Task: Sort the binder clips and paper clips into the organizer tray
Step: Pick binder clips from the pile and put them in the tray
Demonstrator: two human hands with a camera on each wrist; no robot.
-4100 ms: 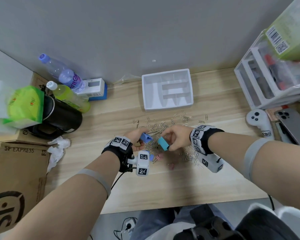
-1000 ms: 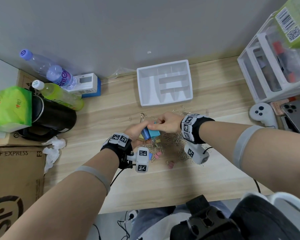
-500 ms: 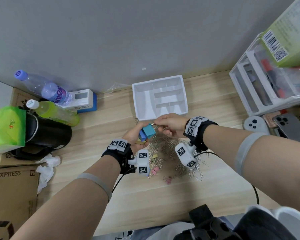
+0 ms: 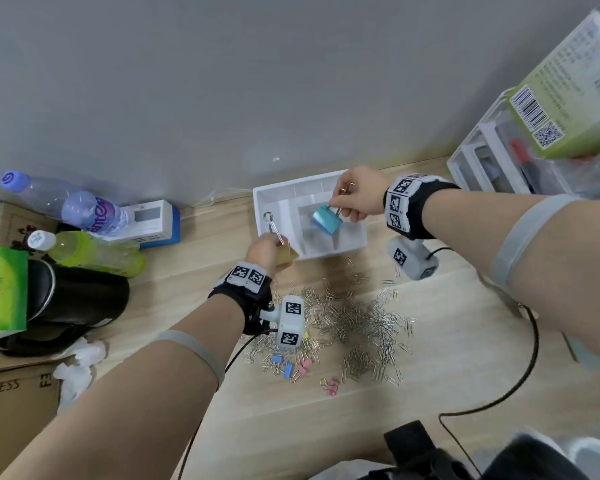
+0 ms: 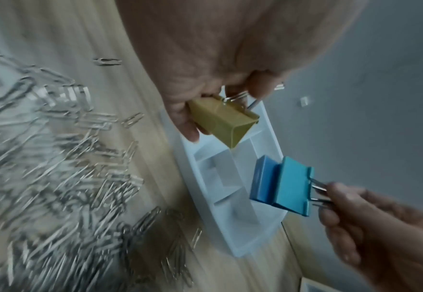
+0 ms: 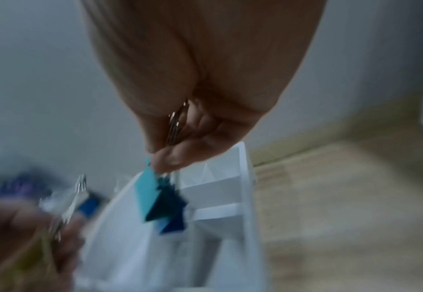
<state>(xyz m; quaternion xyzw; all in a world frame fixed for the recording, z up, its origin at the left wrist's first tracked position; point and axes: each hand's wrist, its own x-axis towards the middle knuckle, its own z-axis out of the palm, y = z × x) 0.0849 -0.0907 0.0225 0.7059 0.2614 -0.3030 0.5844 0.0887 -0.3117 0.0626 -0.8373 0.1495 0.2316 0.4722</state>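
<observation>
right hand [image 4: 359, 195] pinches teal binder clip [image 4: 327, 219] over tray [image 4: 261, 216] | left hand [image 4: 264, 251] grips yellow binder clip [image 4: 286, 255] beside tray

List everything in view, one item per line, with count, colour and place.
organizer tray: one, white, at the desk's far edge by the wall
large binder clips: two clipped side by side, teal and blue, held over the tray
binder clip: one, yellow, held at the tray's near left corner
paper clips: a large pile, silver, mid-desk
small binder clips: several, blue and pink, at the pile's near edge
bottles: two, clear-purple and yellow-green, far left
kettle: one, black, left
cardboard box: one, brown, near left
drawer unit: one, white, far right
left hand: grips the yellow clip
right hand: pinches the teal clip's handles
</observation>
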